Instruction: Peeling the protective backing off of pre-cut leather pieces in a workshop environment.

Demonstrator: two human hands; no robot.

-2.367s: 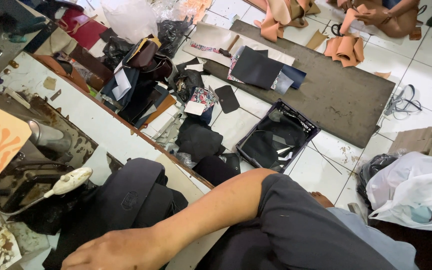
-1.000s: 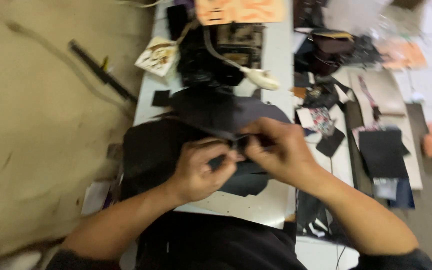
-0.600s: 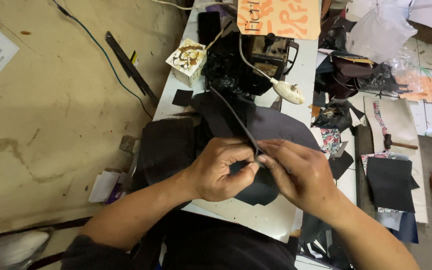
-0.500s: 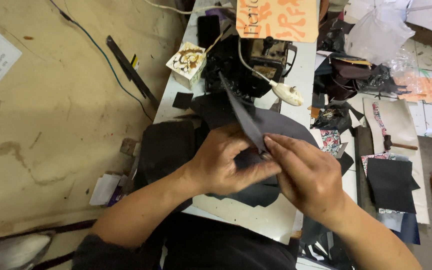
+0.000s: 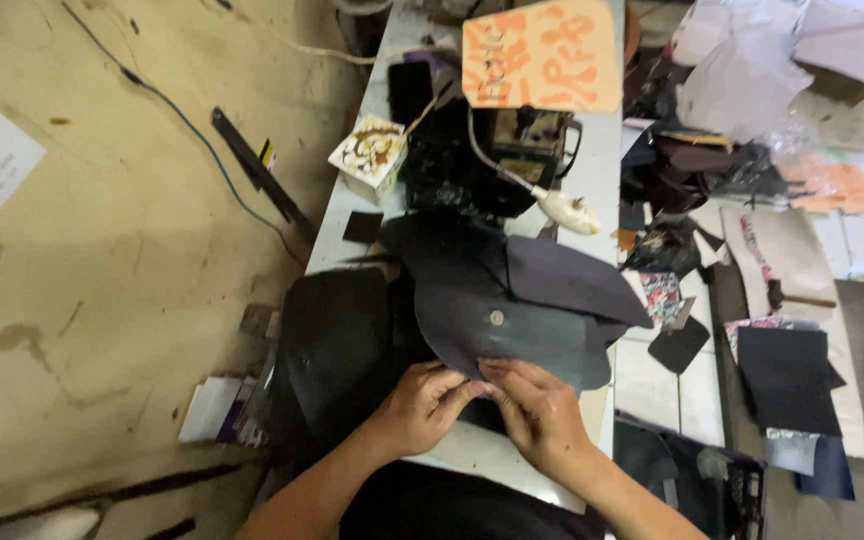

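Both hands meet at the near edge of a rounded dark leather piece [image 5: 512, 325] lying flat on the white tabletop [image 5: 472, 450]. The left hand [image 5: 422, 405] and right hand [image 5: 542, 415] have their fingers closed on that edge, fingertips nearly touching. A small round snap [image 5: 496, 318] sits on the piece. Just beyond it stands a black sewing machine [image 5: 512, 150], with an orange card [image 5: 542, 55] propped on top.
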